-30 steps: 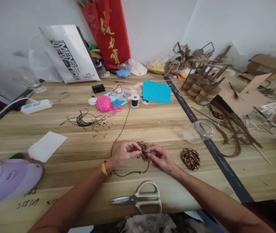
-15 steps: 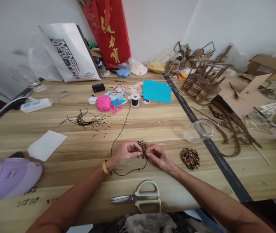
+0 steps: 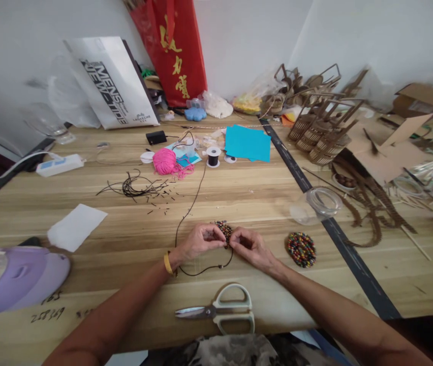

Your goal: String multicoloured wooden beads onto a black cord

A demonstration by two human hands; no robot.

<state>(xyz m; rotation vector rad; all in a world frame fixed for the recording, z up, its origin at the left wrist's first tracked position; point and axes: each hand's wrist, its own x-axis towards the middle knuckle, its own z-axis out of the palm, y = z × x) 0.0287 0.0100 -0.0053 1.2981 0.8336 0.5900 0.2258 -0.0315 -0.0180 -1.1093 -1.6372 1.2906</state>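
Observation:
My left hand [image 3: 200,240] is closed in a pinch at the near edge of a small heap of multicoloured beads [image 3: 223,227]. What lies between its fingertips is too small to make out. Right beside it, my right hand [image 3: 253,248] pinches the black cord [image 3: 200,274], with the fingertips of both hands almost meeting. From a white spool [image 3: 213,157] the cord runs down past my left wrist, then loops below the hands up to my right fingers. One or two small beads sit on that loop. A coiled strand of coloured beads [image 3: 301,249] lies to the right.
White-handled scissors [image 3: 216,309] lie near the front edge. Cut black cords [image 3: 134,187], pink yarn [image 3: 164,161] and blue sheets [image 3: 247,143] are farther back. At left stands a purple-and-white device [image 3: 22,279]; at right are a clear tubing coil [image 3: 323,202] and small brown baskets [image 3: 325,137].
Both hands keep nearly the same pose over the beads, still pinching. The whole view has shifted slightly, so things appear a little farther right.

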